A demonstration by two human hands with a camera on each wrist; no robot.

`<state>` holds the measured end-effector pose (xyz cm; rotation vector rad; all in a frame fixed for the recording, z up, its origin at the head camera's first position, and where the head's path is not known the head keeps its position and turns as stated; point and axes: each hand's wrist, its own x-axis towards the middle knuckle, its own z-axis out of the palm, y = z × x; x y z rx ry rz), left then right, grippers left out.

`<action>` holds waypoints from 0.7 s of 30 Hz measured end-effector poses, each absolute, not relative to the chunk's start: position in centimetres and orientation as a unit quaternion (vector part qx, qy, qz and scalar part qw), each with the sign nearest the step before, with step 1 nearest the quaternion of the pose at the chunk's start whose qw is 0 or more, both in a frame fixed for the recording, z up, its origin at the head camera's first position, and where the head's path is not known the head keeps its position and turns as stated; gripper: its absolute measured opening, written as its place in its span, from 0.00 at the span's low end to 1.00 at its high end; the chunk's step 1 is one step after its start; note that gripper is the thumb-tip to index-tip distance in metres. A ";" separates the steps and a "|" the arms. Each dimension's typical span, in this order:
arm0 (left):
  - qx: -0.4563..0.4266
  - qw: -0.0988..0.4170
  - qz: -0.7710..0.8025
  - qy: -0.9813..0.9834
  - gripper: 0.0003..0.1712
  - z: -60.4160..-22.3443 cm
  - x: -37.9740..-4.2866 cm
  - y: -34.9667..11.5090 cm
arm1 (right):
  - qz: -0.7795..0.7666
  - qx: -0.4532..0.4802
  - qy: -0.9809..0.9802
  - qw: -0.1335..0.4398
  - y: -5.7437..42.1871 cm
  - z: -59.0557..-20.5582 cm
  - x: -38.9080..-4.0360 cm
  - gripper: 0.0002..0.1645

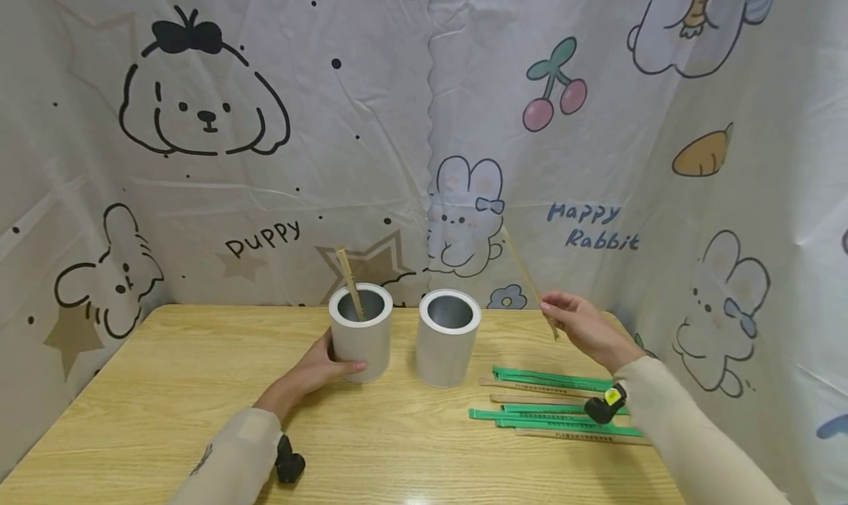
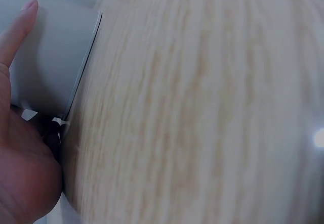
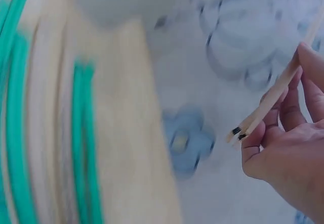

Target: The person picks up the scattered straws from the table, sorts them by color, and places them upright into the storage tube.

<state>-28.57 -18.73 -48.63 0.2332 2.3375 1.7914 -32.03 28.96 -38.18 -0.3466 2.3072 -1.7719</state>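
My left hand (image 1: 316,372) grips the left white cylindrical container (image 1: 363,350), thumb across its front. A brown paper-wrapped straw (image 1: 350,278) leans inside that container, its upper end above the rim. In the left wrist view, the container's wall (image 2: 55,52) meets the table beside my thumb. My right hand (image 1: 586,330) is raised above the table's back right, pinching another brown wrapped straw (image 1: 522,266) near its lower end. Seen from the right wrist, this straw (image 3: 271,97) slants between thumb and fingers, with dark marks near its end.
A second white container (image 1: 445,358) stands right of the gripped one; its visible interior shows no straw. Green wrapped straws (image 1: 553,421) and brown wrapped straws (image 1: 563,436) lie in a loose pile on the wooden table (image 1: 391,446) under my right forearm. A patterned curtain (image 1: 371,159) hangs behind.
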 end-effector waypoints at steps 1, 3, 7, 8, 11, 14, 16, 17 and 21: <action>0.079 0.094 0.603 0.788 0.65 -48.6 -28.5 -18.8 | -0.620 -0.127 0.767 0.106 28.0 -37.6 -32.0 0.06; 0.081 0.094 0.605 0.787 0.64 -48.6 -28.5 -18.8 | -0.650 -0.143 0.739 0.102 25.9 -36.5 -32.1 0.08; 0.085 0.093 0.607 0.785 0.63 -48.5 -28.3 -18.7 | -0.699 -0.161 0.690 0.092 21.7 -34.2 -32.1 0.10; 0.085 0.093 0.609 0.783 0.63 -48.5 -28.3 -18.7 | -0.710 -0.163 0.679 0.088 20.6 -33.7 -32.1 0.11; 0.083 0.092 0.608 0.784 0.63 -48.4 -28.2 -18.6 | -0.739 -0.172 0.647 0.079 17.1 -32.2 -32.0 0.15; 0.080 0.088 0.606 0.787 0.63 -48.2 -28.3 -18.7 | -0.756 -0.188 0.623 0.077 13.7 -31.0 -31.7 0.19; 0.077 0.086 0.602 0.790 0.63 -48.2 -28.3 -18.8 | -0.758 -0.194 0.617 0.079 11.5 -30.5 -31.5 0.20; 0.077 0.085 0.600 0.792 0.63 -48.2 -28.3 -18.8 | -0.760 -0.194 0.615 0.081 10.5 -30.4 -31.4 0.20; 0.072 0.085 0.601 0.792 0.63 -48.4 -28.4 -18.8 | -0.762 -0.192 0.612 0.085 7.1 -30.7 -31.2 0.20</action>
